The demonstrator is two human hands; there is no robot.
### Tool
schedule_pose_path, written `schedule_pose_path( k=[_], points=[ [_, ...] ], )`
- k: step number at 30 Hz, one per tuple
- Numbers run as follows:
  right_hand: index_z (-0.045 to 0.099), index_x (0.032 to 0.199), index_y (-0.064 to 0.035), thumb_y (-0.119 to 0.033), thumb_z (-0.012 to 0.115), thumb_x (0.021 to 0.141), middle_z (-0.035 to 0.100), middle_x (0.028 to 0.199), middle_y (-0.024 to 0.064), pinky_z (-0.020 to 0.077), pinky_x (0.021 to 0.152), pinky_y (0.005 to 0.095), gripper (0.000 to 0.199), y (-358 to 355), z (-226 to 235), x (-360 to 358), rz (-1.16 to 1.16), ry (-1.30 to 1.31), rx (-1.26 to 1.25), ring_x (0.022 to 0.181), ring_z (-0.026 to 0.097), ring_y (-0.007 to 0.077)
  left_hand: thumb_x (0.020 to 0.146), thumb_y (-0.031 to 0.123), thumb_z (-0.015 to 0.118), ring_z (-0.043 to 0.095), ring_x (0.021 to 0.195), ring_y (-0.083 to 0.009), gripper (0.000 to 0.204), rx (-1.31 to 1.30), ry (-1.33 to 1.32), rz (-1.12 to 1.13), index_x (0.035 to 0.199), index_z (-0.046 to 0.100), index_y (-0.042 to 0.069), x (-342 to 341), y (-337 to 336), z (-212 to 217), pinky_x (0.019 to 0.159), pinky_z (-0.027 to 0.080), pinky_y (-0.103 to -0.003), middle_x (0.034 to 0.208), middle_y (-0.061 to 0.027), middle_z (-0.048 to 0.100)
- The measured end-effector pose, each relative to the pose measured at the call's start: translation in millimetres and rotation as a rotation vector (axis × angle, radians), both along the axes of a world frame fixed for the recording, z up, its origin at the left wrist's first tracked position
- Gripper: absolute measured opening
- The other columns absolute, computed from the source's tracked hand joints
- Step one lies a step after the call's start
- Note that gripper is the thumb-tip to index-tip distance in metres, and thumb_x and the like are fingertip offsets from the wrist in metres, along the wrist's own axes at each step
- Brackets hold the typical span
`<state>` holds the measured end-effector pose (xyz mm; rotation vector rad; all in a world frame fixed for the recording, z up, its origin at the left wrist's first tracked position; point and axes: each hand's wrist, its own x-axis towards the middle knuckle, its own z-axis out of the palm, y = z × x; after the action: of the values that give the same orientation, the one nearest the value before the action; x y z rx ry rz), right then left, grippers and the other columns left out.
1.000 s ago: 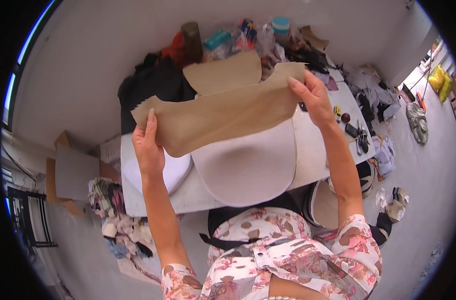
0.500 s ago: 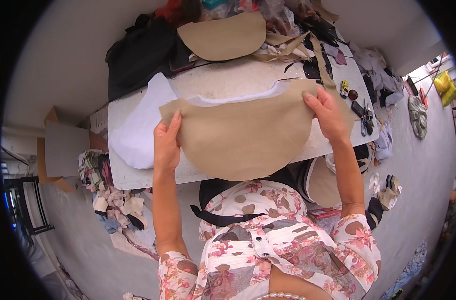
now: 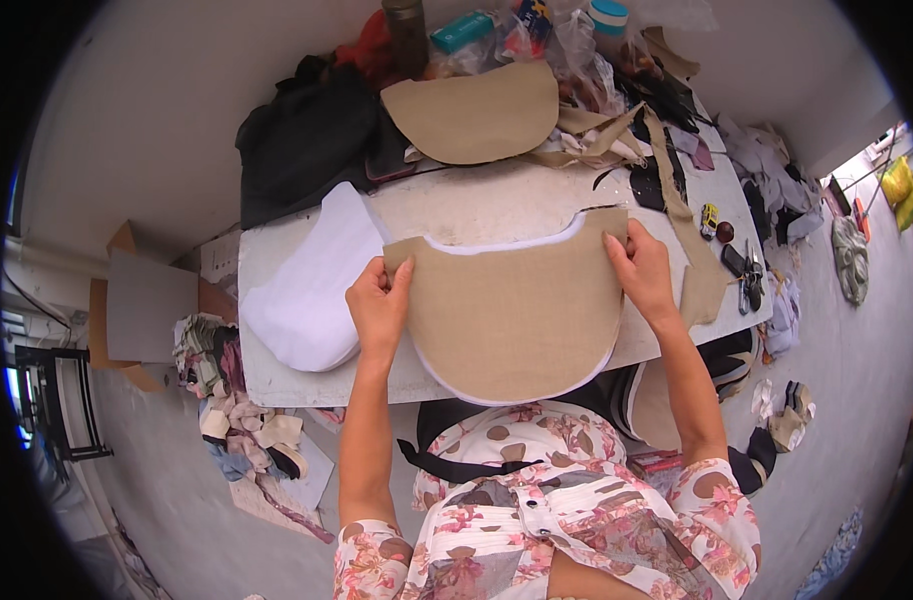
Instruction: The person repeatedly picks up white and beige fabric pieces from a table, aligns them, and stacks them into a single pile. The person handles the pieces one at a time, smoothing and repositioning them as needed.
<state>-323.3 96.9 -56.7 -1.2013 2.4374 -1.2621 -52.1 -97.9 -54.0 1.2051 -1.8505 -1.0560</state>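
A curved beige fabric panel point(image 3: 517, 320) is stretched between my hands over the table's near edge. White backing shows along its notched top and rounded bottom. My left hand point(image 3: 380, 300) pinches the upper left corner, thumb on top. The upper right corner is gripped the same way by my right hand point(image 3: 642, 270). Left of the panel lies a stack of white cut pieces point(image 3: 307, 285) of similar curved outline. Another beige panel point(image 3: 474, 115) rests at the back of the table, partly over a black cloth point(image 3: 307, 145).
Beige fabric strips point(image 3: 667, 160) trail down the right side. Scissors point(image 3: 749, 285) and a small yellow toy car point(image 3: 710, 217) lie near the table's right edge. A teal box point(image 3: 463, 32) and plastic bags stand at the back. Fabric scraps point(image 3: 262, 420) spill beside the table point(image 3: 567, 195) at left.
The view has shifted, so the table sits lower and further right. My hands are closer together, and the panel hangs more level, with its white backing now visible along the bottom edge.
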Motion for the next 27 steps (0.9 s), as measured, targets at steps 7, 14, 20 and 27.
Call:
schedule_pose_path(
  k=[7, 14, 20, 27],
  points=[
    [0.051, 0.087, -0.0037, -0.02, 0.066, 0.086, 0.055, 0.054, 0.0137, 0.0416, 0.049, 0.0426, 0.022, -3, 1, 6, -0.041, 0.157, 0.079, 0.049, 0.057, 0.0329, 0.086, 0.016, 0.07, 0.035, 0.048, -0.0035, 0.017, -0.004, -0.05, 0.01, 0.089, 0.065, 0.0, 2, -3, -2, 0.046, 0.03, -0.024, 0.05, 0.0032, 0.046],
    [0.05, 0.133, -0.0108, -0.036, 0.068, 0.084, 0.056, 0.119, 0.0173, 0.0428, 0.088, 0.0467, 0.059, 5, 44, 21, -0.017, 0.485, 0.172, 0.11, 0.054, 0.0324, 0.085, 0.025, 0.069, 0.059, 0.114, -0.031, 0.051, -0.624, -0.201, -0.061, 0.13, 0.056, 0.006, 3, 13, 19, 0.097, 0.045, -0.04, 0.122, -0.0169, 0.062],
    [0.039, 0.146, -0.0142, -0.048, 0.062, 0.086, 0.02, 0.155, 0.0206, 0.0101, 0.115, 0.0584, 0.072, -6, 21, 43, 0.362, 0.546, 0.312, 0.144, 0.012, 0.0415, 0.089, 0.043, 0.057, 0.015, 0.145, -0.0385, 0.067, -0.584, -0.541, -0.522, 0.145, 0.041, 0.012, -6, 30, 4, 0.117, 0.008, -0.054, 0.157, -0.0185, 0.021],
    [0.04, 0.145, -0.0135, -0.044, 0.062, 0.086, 0.02, 0.155, 0.0205, 0.009, 0.115, 0.0579, 0.07, -4, 10, 42, 0.361, 0.536, 0.358, 0.145, 0.012, 0.0404, 0.085, 0.041, 0.063, 0.014, 0.146, -0.0373, 0.071, -0.555, -0.542, -0.525, 0.145, 0.041, 0.012, -6, 32, 3, 0.117, 0.009, -0.054, 0.157, -0.0187, 0.021]
  ],
)
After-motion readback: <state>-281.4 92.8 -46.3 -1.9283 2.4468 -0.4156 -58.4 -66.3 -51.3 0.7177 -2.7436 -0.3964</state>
